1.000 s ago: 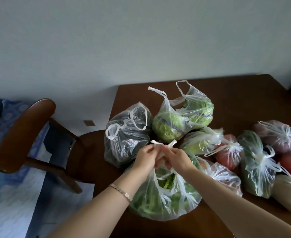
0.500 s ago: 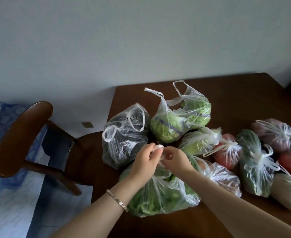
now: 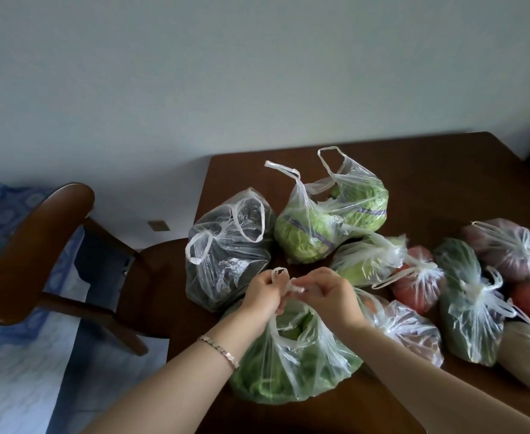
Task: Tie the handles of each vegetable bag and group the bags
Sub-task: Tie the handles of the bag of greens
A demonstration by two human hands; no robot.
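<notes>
A clear plastic bag of leafy greens lies near the table's front edge. My left hand and my right hand meet just above it, each pinching one of the bag's white handles, which are twisted together between my fingers. Behind it, a bag of dark greens and a bag of cabbage stand with their handles loose. To the right lie several bags with knotted handles, among them a dark green one and a red one.
The bags rest on a dark wooden table whose left edge runs close to the dark-greens bag. A wooden chair stands to the left of the table, over a blue patterned cloth. A pale wall is behind.
My hands have dropped slightly toward the greens bag and drawn the handles into a tighter twist. The handle ends that stuck up a second ago are now mostly inside my fingers.
</notes>
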